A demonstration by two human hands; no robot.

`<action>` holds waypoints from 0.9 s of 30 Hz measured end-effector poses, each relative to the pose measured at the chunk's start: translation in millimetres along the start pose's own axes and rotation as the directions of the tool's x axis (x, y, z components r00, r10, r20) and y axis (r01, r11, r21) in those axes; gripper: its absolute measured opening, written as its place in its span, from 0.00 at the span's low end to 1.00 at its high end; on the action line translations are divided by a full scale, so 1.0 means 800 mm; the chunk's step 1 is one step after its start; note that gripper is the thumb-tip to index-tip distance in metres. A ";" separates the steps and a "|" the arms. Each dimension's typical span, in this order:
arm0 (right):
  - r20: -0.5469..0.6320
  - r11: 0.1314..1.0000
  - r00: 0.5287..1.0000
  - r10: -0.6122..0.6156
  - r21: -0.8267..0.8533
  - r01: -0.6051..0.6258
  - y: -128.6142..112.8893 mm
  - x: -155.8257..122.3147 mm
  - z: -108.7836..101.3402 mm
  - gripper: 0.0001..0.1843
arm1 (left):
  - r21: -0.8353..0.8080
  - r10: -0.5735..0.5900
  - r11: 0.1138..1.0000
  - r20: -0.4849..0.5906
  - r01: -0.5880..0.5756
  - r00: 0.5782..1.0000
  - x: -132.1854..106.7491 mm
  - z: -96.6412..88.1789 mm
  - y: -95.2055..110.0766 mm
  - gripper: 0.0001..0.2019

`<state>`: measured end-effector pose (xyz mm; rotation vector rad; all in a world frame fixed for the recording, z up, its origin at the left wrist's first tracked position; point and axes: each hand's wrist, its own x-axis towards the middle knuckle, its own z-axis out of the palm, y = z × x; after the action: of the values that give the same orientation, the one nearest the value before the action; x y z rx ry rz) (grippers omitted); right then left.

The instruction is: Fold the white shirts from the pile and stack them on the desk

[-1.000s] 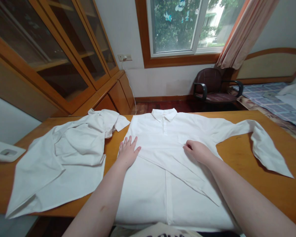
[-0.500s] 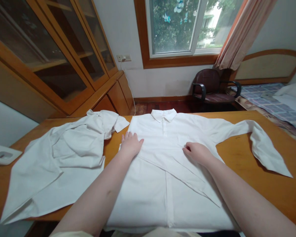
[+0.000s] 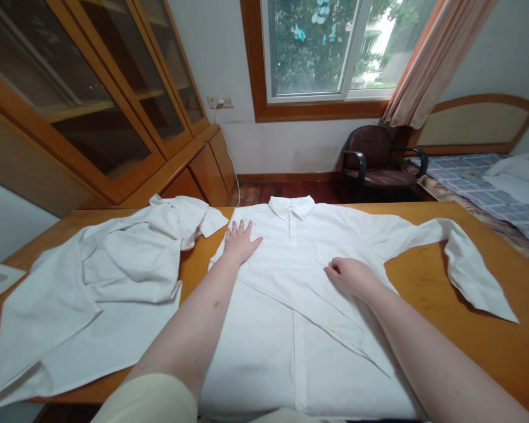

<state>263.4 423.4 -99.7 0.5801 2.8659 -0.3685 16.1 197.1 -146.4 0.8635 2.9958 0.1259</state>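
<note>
A: Where did the white shirt point(image 3: 264, 346) lie?

B: Front up on a wooden table point(image 3: 423, 282), directly before the wearer, its collar point(image 3: 291, 208) at the far edge. One sleeve point(image 3: 335, 324) crossed the front on a slant, from the wearer's left down toward the lower right. The other sleeve point(image 3: 461, 252) stretched out to the right, bent and slightly rumpled.

A: And the hands?

B: The left hand point(image 3: 241, 242) rested palm down near the shirt's left shoulder, fingers spread, gripping nothing. The right hand point(image 3: 351, 275) was loosely curled on the right side of the chest, knuckles up. Whether its fingertips pinched any cloth, I couldn't tell.

A: Which step did that look like?

B: Settling and smoothing the crossed sleeve, I'd judge. The outstretched one hadn't been brought in.

A: What did the next move seem to call for?

B: Light, flat pressure, I'd say, with the crossed sleeve kept from sliding and the cloth beneath not dragged into creases.

A: Anything close by?

B: A second white garment point(image 3: 132, 264) lay crumpled on the left, one corner just beside the shirt.
</note>
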 end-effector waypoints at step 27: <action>0.218 0.995 0.976 0.017 0.091 -0.038 0.017 -0.005 -0.016 0.20 | 0.005 0.276 0.961 -0.004 -0.276 0.961 -0.067 0.007 0.088 0.31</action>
<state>270.5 437.4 -89.3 0.5574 2.6402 -0.5314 99.2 228.3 -145.9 1.2792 2.8624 0.1251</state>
